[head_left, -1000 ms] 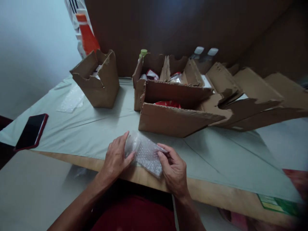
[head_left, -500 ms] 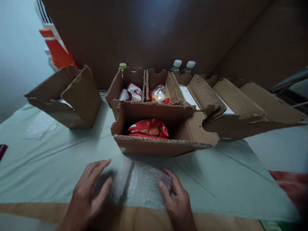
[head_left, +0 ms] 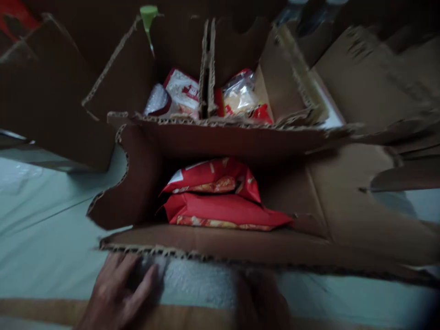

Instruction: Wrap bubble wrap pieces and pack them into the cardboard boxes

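My left hand [head_left: 118,288] is low in the view, thumb and fingers apart, its fingertips close to the front edge of an open cardboard box [head_left: 192,240]. A sheet of bubble wrap [head_left: 201,280] lies on the table between my hands, partly hidden by that box wall. At its right side is my right hand [head_left: 259,298], dark and smeared by motion, so its fingers do not show clearly. Two red snack packets, an upper packet [head_left: 213,176] and a lower packet [head_left: 220,211], lie inside the box.
Behind stand two cardboard compartments, one with a white and maroon packet [head_left: 184,91], the other with a clear and red packet [head_left: 240,94]. A green-topped item [head_left: 148,18] leans in the left one. Another cardboard box [head_left: 51,96] stands left on the green cloth [head_left: 37,229].
The view has moved in closer and tilted down over the front box, which looks much larger. Its front wall now covers part of the bubble wrap. My right hand has become blurred.
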Tool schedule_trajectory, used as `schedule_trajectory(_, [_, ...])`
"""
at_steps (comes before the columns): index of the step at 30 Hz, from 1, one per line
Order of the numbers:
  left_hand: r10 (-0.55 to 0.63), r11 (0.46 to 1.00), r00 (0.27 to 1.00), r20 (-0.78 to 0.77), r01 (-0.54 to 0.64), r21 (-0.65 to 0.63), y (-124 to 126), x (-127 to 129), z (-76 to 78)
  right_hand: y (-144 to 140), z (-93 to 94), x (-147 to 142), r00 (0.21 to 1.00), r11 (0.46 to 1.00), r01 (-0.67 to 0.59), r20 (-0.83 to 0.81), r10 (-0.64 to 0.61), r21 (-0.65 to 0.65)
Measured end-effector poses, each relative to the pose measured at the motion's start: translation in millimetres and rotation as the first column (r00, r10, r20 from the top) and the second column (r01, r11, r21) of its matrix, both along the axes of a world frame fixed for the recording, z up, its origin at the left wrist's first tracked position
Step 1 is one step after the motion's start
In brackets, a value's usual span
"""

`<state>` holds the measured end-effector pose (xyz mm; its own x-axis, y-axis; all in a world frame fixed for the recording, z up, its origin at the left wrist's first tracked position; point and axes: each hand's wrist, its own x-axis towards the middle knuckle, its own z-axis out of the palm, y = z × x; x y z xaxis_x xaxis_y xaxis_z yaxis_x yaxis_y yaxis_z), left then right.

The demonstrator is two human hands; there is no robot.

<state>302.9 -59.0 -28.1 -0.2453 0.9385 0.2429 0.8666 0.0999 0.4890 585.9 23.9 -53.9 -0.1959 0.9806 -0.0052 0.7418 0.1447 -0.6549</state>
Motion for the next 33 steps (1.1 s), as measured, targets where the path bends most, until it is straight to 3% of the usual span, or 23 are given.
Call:
schedule_trajectory(3, [0.019,0.998,0.990,0.137,-0.012,-0.058,5,9,13.6,12,11.4,-9,0.998,0.999,-0.052,-0.042,0.053,0.014])
schedule_trajectory(6, [0.031,0.995,0.964,0.265,-0.005,-0.098,10,21,22.5,16,17.9,-20,0.996,1.000,-0.016,-0.089,0.018,0.018])
schedule_trajectory(11, [0.190,0.981,0.918,0.349,-0.161,-0.111,-6,17,38.0,14,25.6,-19,0.993,0.988,-0.023,-0.108,0.040,0.153])
schedule_trajectory(13, [0.203,0.978,0.939,0.276,-0.183,-0.097,-13,8,35.7,19,26.0,-14,0.997,0.973,-0.007,-0.074,0.025,0.230])
schedule_trajectory(18, [0.149,0.982,0.985,-0.084,-0.158,-0.107,-23,-12,15.4,34,20.3,5,0.993,0.958,-0.043,0.114,0.011,0.283])
schedule_trajectory(22, [0.107,0.993,0.983,-0.151,-0.100,0.057,-35,-9,24.8,29,28.2,20,0.982,0.900,-0.071,0.189,-0.013,0.431])
schedule_trajectory(24, [0.050,0.992,0.987,-0.153,-0.031,0.124,-38,-2,33.5,19,37.7,8,0.979,0.871,-0.156,0.189,0.074,0.466])
schedule_trajectory(27, [-0.075,0.985,0.978,-0.193,0.103,0.140,-30,8,35.7,-1,49.3,-45,0.906,0.791,-0.423,0.217,0.363,0.442])
schedule_trajectory(30, [-0.147,0.988,0.951,-0.271,0.152,-0.003,-15,10,24.6,-12,48.4,-97,0.750,0.672,-0.662,0.297,0.591,0.333])
schedule_trajectory(31, [-0.156,0.988,0.945,-0.286,0.144,-0.063,-10,9,20.2,-11,44.7,-103,0.712,0.649,-0.702,0.321,0.624,0.295])
schedule_trajectory(33, [-0.163,0.982,0.942,-0.294,0.126,-0.139,-4,5,13.1,-6,34.1,-92,0.694,0.654,-0.715,0.360,0.623,0.246])
